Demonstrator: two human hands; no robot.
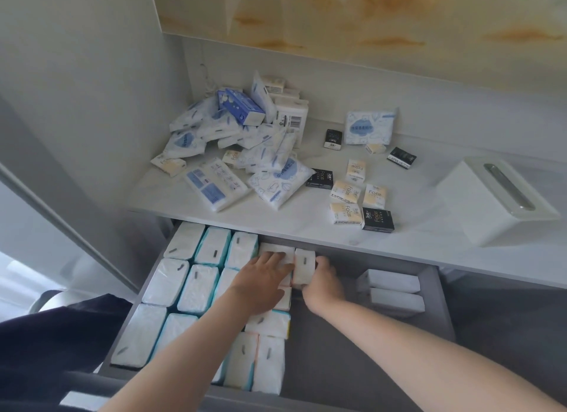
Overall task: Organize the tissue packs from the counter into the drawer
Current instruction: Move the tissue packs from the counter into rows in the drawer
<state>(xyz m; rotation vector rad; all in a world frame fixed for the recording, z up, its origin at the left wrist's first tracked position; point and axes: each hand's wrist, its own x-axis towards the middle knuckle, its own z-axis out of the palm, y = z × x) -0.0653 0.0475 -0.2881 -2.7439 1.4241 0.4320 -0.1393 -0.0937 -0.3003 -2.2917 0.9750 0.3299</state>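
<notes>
Evidently the filling step is in hand: one white tissue pack (304, 266) is being seated in the back row of the grey drawer (441, 307), just right of the packed rows. The right hand (323, 278) grips it from the right side, fingers curled round its near end. The left hand (264, 273) lies flat with straight fingers on the neighbouring pack (277, 249), holding nothing and probably steadying the row.

The gripped pack stands on its narrow edge, with the strip bearing the small grey tab facing up. Its long axis appears to run front to back, pointing toward the counter (306, 227), parallel to its neighbours.

Next, I judge, it wants pressing snug against that neighbour and letting go, then a reach up for more — a heap of tissue packs (233, 141) and scattered pocket packs (352, 194) lie on the counter, so much of the job remains. Two packs (394, 289) lie flat farther right in the drawer.
</notes>
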